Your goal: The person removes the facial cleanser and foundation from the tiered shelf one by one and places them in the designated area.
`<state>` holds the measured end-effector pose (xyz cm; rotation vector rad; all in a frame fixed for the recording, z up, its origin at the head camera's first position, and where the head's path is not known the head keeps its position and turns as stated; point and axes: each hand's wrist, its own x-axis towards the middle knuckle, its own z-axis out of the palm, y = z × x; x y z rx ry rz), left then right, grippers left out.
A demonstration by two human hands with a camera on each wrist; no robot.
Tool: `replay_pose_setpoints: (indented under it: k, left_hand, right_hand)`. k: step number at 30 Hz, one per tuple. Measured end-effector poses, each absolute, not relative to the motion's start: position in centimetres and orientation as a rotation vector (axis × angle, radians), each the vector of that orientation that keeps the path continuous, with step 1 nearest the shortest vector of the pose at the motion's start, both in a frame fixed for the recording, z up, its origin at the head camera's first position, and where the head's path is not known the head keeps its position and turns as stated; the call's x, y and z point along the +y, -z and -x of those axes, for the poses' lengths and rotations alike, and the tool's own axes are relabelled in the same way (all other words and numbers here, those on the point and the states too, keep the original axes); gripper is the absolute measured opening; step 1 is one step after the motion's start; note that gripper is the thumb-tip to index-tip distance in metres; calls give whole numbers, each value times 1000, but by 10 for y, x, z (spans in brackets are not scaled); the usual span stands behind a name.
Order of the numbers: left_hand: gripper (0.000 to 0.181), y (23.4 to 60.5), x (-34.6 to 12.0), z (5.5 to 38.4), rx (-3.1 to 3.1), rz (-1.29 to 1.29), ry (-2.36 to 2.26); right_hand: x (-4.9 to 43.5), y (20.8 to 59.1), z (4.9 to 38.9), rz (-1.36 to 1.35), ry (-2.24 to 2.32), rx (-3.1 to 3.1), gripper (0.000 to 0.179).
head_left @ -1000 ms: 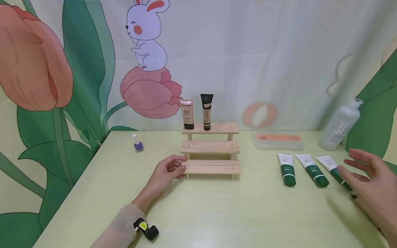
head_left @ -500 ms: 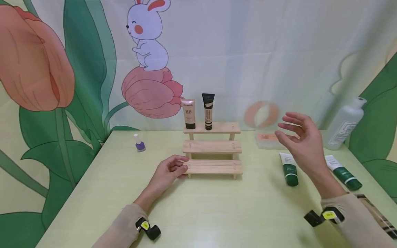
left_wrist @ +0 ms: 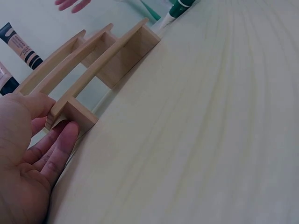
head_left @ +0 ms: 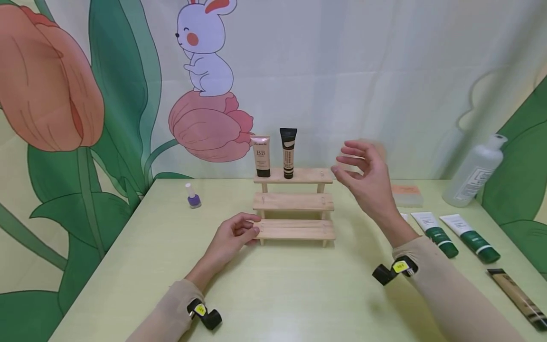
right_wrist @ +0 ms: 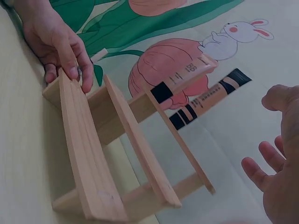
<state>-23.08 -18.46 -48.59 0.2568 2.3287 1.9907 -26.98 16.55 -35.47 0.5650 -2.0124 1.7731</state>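
Note:
A three-tier wooden display stand (head_left: 295, 202) stands on the table. My left hand (head_left: 232, 235) pinches the left end of its lowest step, thumb and fingers on either side of the wood (left_wrist: 77, 114). On the top step, a pink BB cream tube (head_left: 262, 156) and a black-capped beige tube (head_left: 288, 154) stand upright side by side. My right hand (head_left: 365, 173) is in the air right of the top step, fingers loosely bent and apart, holding nothing. In the right wrist view the right hand (right_wrist: 285, 158) is partly cut off, apart from both tubes.
Right of the stand lie several green-and-white tubes (head_left: 472, 240), one mostly hidden by my right wrist. A beige tube (head_left: 517, 299) lies at the front right. Behind are a clear box (head_left: 408, 195) and a white bottle (head_left: 474, 171). Purple nail polish (head_left: 193, 198) stands on the left.
My right hand has moved left from above the green-and-white tubes to beside the top step, staying empty. The left hand keeps its hold on the stand.

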Motion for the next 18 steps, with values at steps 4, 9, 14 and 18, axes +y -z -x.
replay_pose_setpoints:
  k: [4,9,14,18]
  left_hand:
    - [28,486,-187,231,2333,-264,-1982]
    - [28,486,-188,231,2325,-264,-1976]
    - [28,487,-187,231,2329,-251,-1969]
    - [29,486,-187,231,2330,-246,-1965]
  right_hand:
    - [144,350,281,-606,-1800,-2027,57]
    - [120,349,295,-656,-1825,-2037,58]
    - [103,351,306,-661,-1839,-2047,56]
    - [93,354,313,-653,-1862,-2050,57]
